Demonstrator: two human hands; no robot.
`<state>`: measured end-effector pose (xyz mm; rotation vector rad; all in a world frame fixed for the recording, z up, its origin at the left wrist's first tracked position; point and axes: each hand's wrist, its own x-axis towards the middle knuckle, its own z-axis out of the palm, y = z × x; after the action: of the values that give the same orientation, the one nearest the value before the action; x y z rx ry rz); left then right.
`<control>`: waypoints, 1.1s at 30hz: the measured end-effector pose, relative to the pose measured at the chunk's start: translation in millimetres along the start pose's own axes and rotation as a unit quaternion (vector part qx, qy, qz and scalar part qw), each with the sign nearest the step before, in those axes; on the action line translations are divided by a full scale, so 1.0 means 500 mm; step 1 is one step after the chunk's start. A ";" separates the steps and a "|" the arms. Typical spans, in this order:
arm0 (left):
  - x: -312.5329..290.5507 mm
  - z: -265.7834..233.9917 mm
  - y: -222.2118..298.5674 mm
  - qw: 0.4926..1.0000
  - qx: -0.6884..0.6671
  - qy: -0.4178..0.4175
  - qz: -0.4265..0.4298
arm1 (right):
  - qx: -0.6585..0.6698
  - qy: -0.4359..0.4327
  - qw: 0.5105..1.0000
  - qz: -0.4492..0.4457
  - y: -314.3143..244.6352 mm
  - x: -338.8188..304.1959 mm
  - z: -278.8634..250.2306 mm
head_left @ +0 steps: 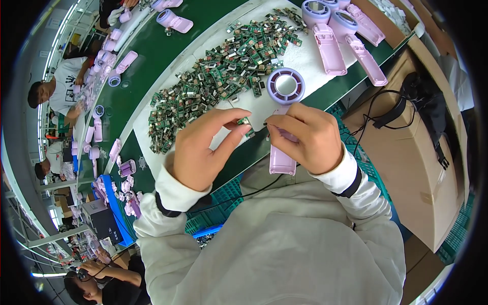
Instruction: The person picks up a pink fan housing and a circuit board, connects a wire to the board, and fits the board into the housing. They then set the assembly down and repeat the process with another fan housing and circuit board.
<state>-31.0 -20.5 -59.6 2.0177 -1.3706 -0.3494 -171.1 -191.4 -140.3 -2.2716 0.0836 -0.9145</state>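
Note:
Between thumb and forefinger of my left hand (pixel 206 145) is a small green circuit board (pixel 246 122). My right hand (pixel 310 134) is closed in a pinch, with a tiny dark bit at its fingertips that is too small to name. The two hands are close together but apart. Under my right hand lies a pink and lilac handheld fan shell (pixel 282 161); its round head (pixel 285 86) points away from me and the fingers cover part of its handle. Beyond my left hand, a large heap of green circuit boards (pixel 218 68) spreads over a white sheet (pixel 145 124).
Several pink fan shells (pixel 330 51) lie at the far right beside a carton (pixel 406 25). A large cardboard box (pixel 396 168) with a black strap bag (pixel 427 101) stands right. Green crates (pixel 216 201) are below the table edge. Co-workers (pixel 63 86) sit along the left.

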 end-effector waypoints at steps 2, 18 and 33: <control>-0.014 0.016 0.000 0.997 -0.071 0.006 -0.038 | 0.003 0.010 1.000 -0.008 -0.002 0.000 -0.001; -0.050 0.105 0.001 0.925 -0.330 0.114 -0.147 | 0.045 -0.008 0.997 -0.056 -0.002 0.003 -0.010; -0.065 0.124 -0.025 0.974 -0.186 0.121 -0.052 | 0.033 -0.041 0.994 -0.100 0.009 0.006 -0.018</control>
<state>-69.9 -11.2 -118.5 1.7567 -0.9708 -0.3621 -173.8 -201.0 -136.5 -2.2814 -0.2122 -0.9091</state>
